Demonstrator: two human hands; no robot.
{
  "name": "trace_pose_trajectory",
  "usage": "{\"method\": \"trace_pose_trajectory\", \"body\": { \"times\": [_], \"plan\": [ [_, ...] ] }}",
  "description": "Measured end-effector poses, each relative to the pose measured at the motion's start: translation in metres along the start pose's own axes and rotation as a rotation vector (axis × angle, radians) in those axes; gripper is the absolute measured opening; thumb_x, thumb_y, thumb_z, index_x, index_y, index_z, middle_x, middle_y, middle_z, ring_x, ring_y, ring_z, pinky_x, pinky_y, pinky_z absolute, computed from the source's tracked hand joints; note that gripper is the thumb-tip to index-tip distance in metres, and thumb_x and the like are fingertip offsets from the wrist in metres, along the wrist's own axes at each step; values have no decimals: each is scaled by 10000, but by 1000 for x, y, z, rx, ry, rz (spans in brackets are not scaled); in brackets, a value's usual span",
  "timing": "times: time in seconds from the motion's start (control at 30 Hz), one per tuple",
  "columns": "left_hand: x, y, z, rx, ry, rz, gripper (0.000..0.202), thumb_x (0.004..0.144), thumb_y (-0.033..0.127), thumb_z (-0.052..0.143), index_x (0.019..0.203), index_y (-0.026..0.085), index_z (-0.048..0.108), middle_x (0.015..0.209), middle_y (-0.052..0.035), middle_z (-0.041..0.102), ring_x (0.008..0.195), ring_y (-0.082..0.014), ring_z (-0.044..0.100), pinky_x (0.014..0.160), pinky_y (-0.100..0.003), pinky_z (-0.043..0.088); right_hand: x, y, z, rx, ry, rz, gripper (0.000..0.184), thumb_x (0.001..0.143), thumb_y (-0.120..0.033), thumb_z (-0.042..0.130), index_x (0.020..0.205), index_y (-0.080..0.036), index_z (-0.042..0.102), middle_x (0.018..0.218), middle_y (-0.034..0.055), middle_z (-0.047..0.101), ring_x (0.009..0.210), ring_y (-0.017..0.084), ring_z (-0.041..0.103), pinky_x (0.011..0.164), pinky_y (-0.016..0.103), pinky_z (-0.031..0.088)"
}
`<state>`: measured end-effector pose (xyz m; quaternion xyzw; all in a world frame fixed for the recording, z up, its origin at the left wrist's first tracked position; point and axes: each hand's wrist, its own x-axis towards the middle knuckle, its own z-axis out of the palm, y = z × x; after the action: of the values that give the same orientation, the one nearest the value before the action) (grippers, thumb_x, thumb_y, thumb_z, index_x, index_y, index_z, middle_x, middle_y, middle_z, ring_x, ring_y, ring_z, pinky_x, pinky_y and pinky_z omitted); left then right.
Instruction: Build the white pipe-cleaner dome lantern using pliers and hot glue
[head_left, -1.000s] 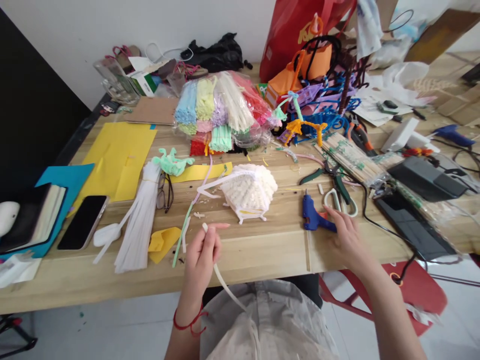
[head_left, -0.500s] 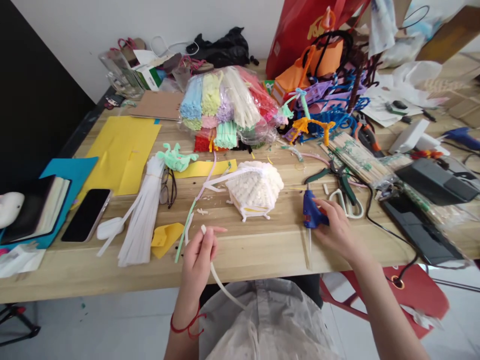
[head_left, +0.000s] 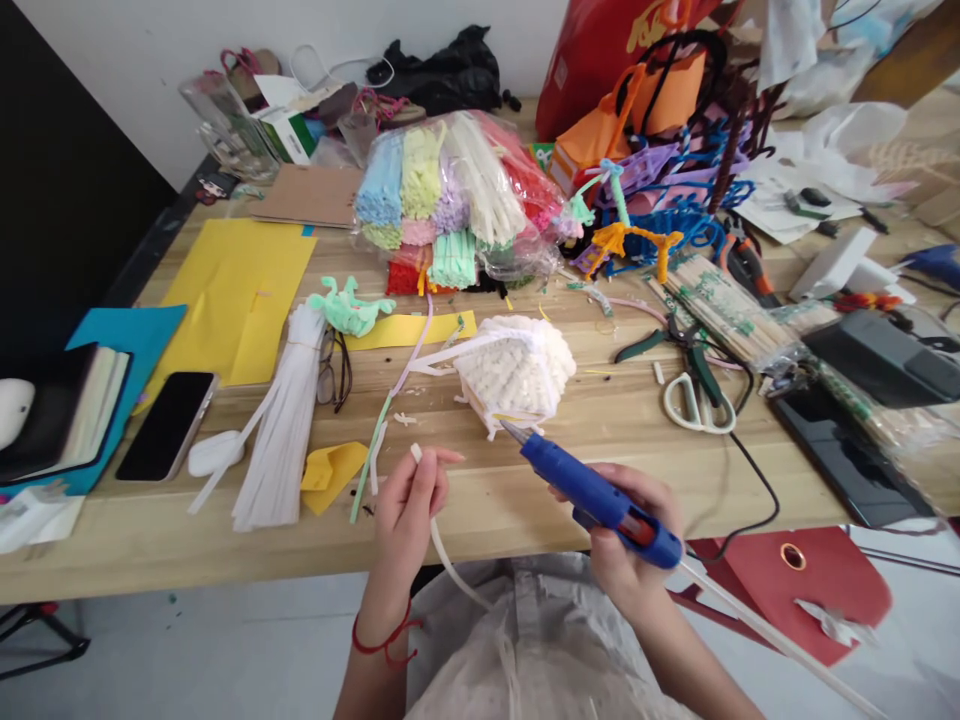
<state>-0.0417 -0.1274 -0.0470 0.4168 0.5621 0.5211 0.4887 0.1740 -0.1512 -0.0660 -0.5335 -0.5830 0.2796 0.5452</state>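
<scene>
My left hand pinches a white pipe cleaner near its upper end, and the rest of it curves down toward my lap. My right hand is closed around a blue glue gun, held just above the table's front edge. The gun's nozzle points up and left, toward the left hand and a white fuzzy woven piece on the wooden table. A glue stick juts from the back of the gun to the lower right.
A bundle of white pipe cleaners, a phone, yellow paper and glasses lie at the left. Bagged coloured pipe cleaners sit at the back. Scissors, pliers, skewers and a black cord lie at the right.
My right hand has taken the blue glue gun off the table and brought it left and nearer, with the nozzle aimed at the left hand. The left hand has hardly moved.
</scene>
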Motion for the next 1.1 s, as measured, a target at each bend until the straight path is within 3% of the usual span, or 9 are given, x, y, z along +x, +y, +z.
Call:
{"method": "trace_pose_trajectory", "body": {
  "times": [0.2, 0.4, 0.73, 1.1],
  "plan": [
    [-1, 5, 2, 11, 27, -33, 413, 935, 570, 534, 834, 186, 649, 506, 65, 326, 467, -89, 289, 472, -252, 230, 5, 1, 13, 34, 90, 36, 348, 873, -463, 626, 1124, -264, 488, 938, 81, 676, 733, 231, 706, 577, 364, 578],
    [1, -2, -3, 30, 10, -18, 415, 948, 561, 517, 835, 184, 651, 504, 64, 332, 467, -87, 299, 478, -254, 242, 12, -3, 22, 118, 93, -31, 269, 901, -416, 614, 1093, -264, 502, 898, 46, 662, 597, 161, 664, 479, 271, 512],
    [3, -4, -3, -128, -19, -54, 369, 962, 501, 531, 837, 177, 655, 490, 77, 299, 441, -68, 256, 455, -242, 185, 12, 3, 26, 210, 137, -62, 263, 881, -381, 665, 1067, -265, 519, 923, 34, 643, 611, 167, 669, 468, 271, 491],
    [2, -3, -2, -107, -26, -46, 342, 982, 481, 502, 880, 177, 621, 513, 79, 320, 466, -72, 268, 476, -247, 190, 10, 14, 26, 285, 161, -97, 318, 825, -359, 756, 1044, -253, 551, 889, 23, 650, 705, 186, 696, 519, 270, 501]
  ]
}}
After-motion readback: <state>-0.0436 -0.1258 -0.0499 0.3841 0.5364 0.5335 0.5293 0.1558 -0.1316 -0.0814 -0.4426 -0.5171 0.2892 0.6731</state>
